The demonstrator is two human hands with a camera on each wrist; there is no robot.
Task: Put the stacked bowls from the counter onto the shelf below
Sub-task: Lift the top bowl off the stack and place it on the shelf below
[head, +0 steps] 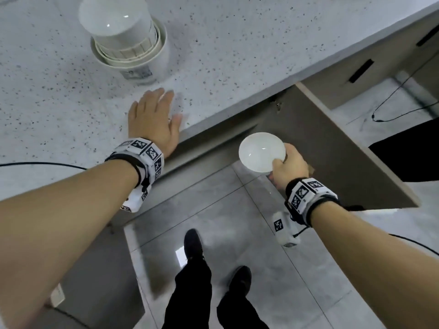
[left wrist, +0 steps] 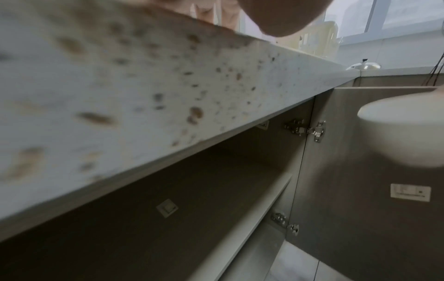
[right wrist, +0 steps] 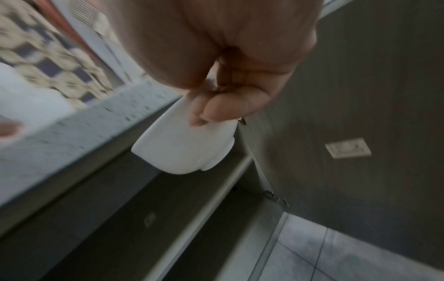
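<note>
A tall stack of white bowls (head: pixel 123 32) stands on the speckled counter (head: pixel 237 43), far left. My left hand (head: pixel 154 115) lies flat on the counter near its front edge, fingers straight, holding nothing. My right hand (head: pixel 288 166) grips one white bowl (head: pixel 261 151) by its rim, thumb inside, in the air below the counter edge beside the open cabinet door (head: pixel 332 148). The same bowl (right wrist: pixel 187 140) hangs in front of the cabinet opening in the right wrist view, and the bowl (left wrist: pixel 403 133) shows at the right in the left wrist view. The shelf (left wrist: pixel 240 218) inside looks bare.
The grey cabinet door stands open to the right of the bowl, with hinges (left wrist: pixel 305 130) at its inner edge. A black cable (head: pixel 42 164) runs over the counter at the left. My shoes (head: pixel 193 243) stand on the tiled floor (head: pixel 249 233) in front of the cabinet.
</note>
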